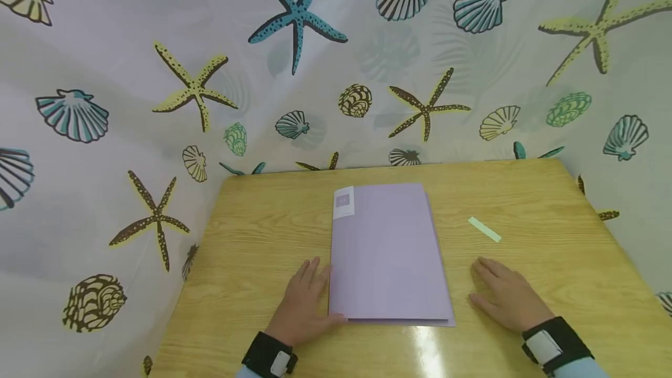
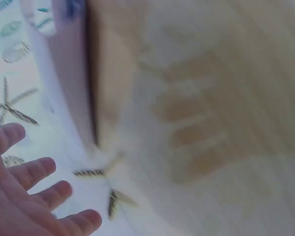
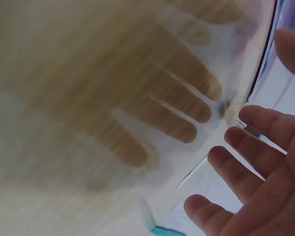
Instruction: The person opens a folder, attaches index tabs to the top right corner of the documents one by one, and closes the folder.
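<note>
A lilac folder or thin booklet (image 1: 385, 255) lies flat on the wooden table, with a white label (image 1: 343, 202) at its upper left corner. Beside its lower left edge is my left hand (image 1: 301, 311), fingers extended and thumb at the folder's bottom corner; whether it presses there I cannot tell. To the folder's right, my right hand (image 1: 509, 296) is apart from it, holding nothing, its fingers loosely extended. A pale green strip (image 1: 485, 230) lies just beyond those fingertips. Both wrist views show straight, spread fingers, with the left hand (image 2: 19, 187) and right hand (image 3: 265, 172) mirrored in the glossy tabletop.
The light wooden table (image 1: 273, 214) has a shiny surface, with a bright glare near the front. White cloth (image 1: 325, 133) printed with starfish and shells hangs behind the table and along both sides. A dark strap sits on each wrist.
</note>
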`<state>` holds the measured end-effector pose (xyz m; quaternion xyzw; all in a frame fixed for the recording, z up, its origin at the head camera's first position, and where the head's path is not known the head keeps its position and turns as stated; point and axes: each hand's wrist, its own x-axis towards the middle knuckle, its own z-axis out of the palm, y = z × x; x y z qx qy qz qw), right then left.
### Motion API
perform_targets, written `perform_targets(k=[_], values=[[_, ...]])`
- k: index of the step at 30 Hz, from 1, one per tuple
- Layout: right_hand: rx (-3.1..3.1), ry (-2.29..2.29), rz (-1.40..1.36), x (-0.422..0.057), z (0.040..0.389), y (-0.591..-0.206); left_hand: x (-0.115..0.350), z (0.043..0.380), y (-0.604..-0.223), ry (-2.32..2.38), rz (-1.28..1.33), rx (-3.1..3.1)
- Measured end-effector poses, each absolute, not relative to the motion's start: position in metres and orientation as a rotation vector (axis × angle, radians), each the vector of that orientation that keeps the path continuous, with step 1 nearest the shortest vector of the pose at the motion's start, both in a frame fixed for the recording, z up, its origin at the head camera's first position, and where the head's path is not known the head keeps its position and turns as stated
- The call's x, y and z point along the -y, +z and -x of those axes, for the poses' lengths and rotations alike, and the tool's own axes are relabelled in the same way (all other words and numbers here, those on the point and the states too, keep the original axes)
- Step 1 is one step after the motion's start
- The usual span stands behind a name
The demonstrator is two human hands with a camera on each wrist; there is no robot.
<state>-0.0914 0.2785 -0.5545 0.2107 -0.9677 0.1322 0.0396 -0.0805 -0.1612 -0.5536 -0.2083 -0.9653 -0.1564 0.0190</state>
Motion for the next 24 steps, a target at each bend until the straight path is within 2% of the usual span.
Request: perform_targets(k=[10,24], values=[[2.95,0.314,-0.848,-0.251,0.125,-0.557,0.107,0.081,-0.556,-0.49,0.79,3.028],[3.021,0.346,-0.884,-0.231,0.143,-0.56,0.097,0.082,-0.557,-0.484,0.738,3.045]])
